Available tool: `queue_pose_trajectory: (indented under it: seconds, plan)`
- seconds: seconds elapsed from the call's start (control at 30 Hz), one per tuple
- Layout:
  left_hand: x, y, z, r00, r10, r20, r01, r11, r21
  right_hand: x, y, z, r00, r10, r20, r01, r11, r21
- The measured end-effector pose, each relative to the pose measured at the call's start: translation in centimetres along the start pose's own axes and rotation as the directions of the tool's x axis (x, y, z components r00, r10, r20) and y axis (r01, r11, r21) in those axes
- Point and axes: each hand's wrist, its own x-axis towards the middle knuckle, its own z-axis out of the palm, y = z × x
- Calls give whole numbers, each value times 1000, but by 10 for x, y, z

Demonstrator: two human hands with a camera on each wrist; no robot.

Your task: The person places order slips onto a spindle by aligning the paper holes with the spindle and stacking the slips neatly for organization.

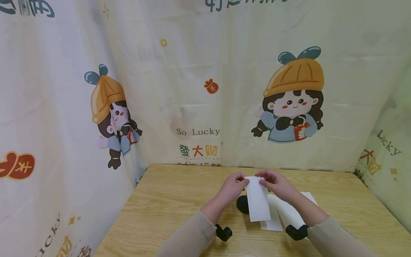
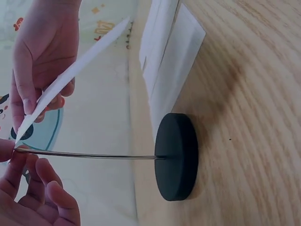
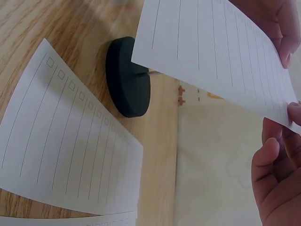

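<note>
Both hands meet at the upper edge of a white lined sheet of paper (image 1: pixel 258 200), which hangs upright in the head view. With thumb and fingertips, my left hand (image 2: pixel 37 193) pinches the tip of a memo holder's thin metal stem, right at the paper's corner. That stem rises from a round black base (image 2: pixel 176 157) on the table. My right hand (image 1: pixel 277 184) grips the sheet's upper right part, thumb in front and fingers behind. In the right wrist view, the held paper (image 3: pixel 202 52) covers most of the stem. The stem's tip is hidden by fingers.
More lined sheets (image 3: pixel 70 136) lie on the wooden table (image 1: pixel 179 200), right of the black base and partly under the right forearm. Black wrist mounts (image 1: pixel 297 232) stick out from both sleeves. A printed curtain (image 1: pixel 186 89) hangs behind the table and at its sides.
</note>
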Motion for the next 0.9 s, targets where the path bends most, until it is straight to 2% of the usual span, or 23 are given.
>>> queue_pose_trajectory:
  seconds: [0.43,0.6,0.9]
  plan:
    - [2,-7,-2,1000,11,18,-10,999,-37,1,0,0,1000,10,-6,-10,1000,-3]
    - [2,-6,-3,1000,17,-1,-17,998,-66,1,-1,0,1000,11,-9,-11,1000,-3]
    - [1,-6,-6,1000,13,-15,-14,999,-53,0,-3,1,1000,15,-5,-15,1000,6]
